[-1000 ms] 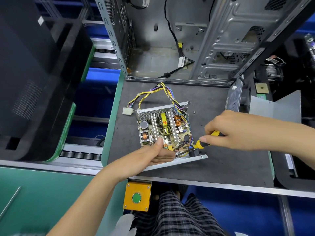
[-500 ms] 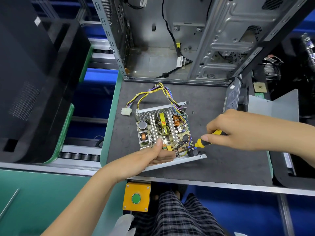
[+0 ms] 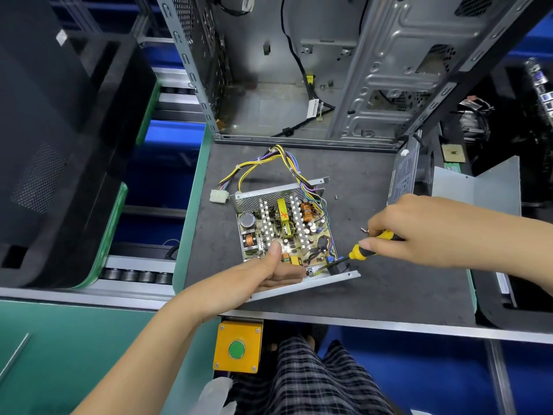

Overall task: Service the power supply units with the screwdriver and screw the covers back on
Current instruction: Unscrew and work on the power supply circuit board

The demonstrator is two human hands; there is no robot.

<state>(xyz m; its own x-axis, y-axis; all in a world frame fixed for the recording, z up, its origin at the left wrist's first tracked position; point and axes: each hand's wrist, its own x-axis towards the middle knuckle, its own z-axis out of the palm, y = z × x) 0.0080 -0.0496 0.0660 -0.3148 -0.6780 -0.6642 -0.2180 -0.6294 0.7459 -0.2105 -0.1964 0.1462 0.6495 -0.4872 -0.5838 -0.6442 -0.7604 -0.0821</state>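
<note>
Now we grip open PSU [image 3: 284, 232] w/ left hand [image 3: 269, 272], thumb up on board; right hand [image 3: 419, 232] pinches screwdriver [image 3: 359, 252], tip at near-right corner.

Open power supply unit [image 3: 284, 232] lies flat, circuit board exposed; yellow-handled screwdriver [image 3: 357, 253] tilted into its corner.

The power supply [image 3: 287, 232] at mid-frame has a bare, dull-silver metal tray with a perforated back wall, ribbed metal heat sinks and shiny copper coils, and it lies on a matt, faintly grainy dark grey mat [image 3: 389, 289]. The screwdriver [image 3: 363, 250] to its right has a glossy yellow and black plastic handle. At the top stands a computer case [image 3: 389, 70] of stamped, satin grey sheet metal, and at the bottom edge shows checked woven cloth [image 3: 314, 381].
</note>
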